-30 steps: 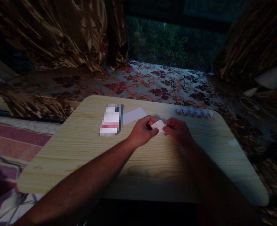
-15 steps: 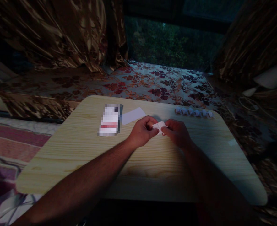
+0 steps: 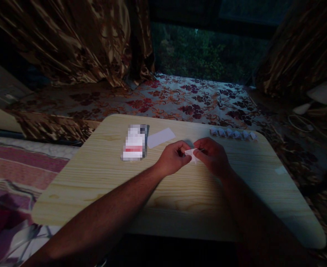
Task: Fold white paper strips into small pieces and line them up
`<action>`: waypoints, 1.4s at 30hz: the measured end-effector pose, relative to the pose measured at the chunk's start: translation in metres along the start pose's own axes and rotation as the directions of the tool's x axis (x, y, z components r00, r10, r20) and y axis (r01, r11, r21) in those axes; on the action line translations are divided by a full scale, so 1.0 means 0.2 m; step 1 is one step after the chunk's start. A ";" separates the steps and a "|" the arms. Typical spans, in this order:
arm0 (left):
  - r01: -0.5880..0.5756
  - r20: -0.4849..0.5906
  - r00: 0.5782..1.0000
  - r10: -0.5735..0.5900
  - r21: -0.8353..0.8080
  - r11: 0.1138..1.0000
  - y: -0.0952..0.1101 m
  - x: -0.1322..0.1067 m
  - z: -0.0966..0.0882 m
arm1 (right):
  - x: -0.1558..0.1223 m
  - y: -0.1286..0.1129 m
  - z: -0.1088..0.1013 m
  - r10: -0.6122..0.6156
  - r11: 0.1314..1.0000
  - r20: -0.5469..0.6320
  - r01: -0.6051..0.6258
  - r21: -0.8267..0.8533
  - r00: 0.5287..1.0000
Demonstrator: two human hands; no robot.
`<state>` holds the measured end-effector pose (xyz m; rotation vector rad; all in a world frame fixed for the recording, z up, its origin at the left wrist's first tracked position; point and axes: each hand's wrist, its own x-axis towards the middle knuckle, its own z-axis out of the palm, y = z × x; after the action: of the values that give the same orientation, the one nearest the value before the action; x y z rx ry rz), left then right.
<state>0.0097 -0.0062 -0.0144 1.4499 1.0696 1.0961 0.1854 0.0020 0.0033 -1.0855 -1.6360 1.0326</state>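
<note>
A small piece of folded white paper point(image 3: 192, 154) is pinched between my two hands above the middle of a light wooden table point(image 3: 180, 193). My left hand point(image 3: 172, 159) grips its left side with curled fingers. My right hand point(image 3: 212, 155) holds the right side, fingers bent over the paper. Most of the paper is hidden by my fingers. A flat white paper slip point(image 3: 161, 137) lies just beyond my left hand.
A blurred white card or packet point(image 3: 135, 142) lies left of the slip. A row of several small folded paper pieces point(image 3: 233, 133) sits along the table's far right edge. Floral cloth point(image 3: 185, 98), curtains point(image 3: 69, 40) and a dark window point(image 3: 205, 52) lie behind the table.
The hands have closed in on the paper and shifted slightly down and right in the picture; the paper shows less and looks folded smaller. The camera view has moved a little.
</note>
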 end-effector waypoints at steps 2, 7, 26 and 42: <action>0.005 -0.009 1.000 -0.005 -0.020 1.000 -0.01 0.00 0.00 | 0.00 0.01 0.00 -0.025 0.998 -0.007 0.024 -0.054 1.000; 0.013 -0.056 0.998 -0.020 -0.123 0.992 -0.01 0.02 -0.02 | 0.00 0.03 0.00 -0.010 0.996 -0.004 0.010 -0.084 1.000; 0.102 -0.112 0.986 -0.127 -0.205 0.973 0.04 0.02 -0.02 | 0.00 0.02 0.01 0.014 1.000 0.035 -0.015 0.014 0.999; 0.018 -0.094 0.995 -0.036 -0.190 0.982 0.04 0.01 0.00 | 0.00 0.01 0.02 -0.124 0.983 0.006 0.123 -0.133 0.992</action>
<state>0.0104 -0.0043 -0.0054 1.2387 1.0200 1.2252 0.1830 0.0012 0.0001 -1.0563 -1.7675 0.8512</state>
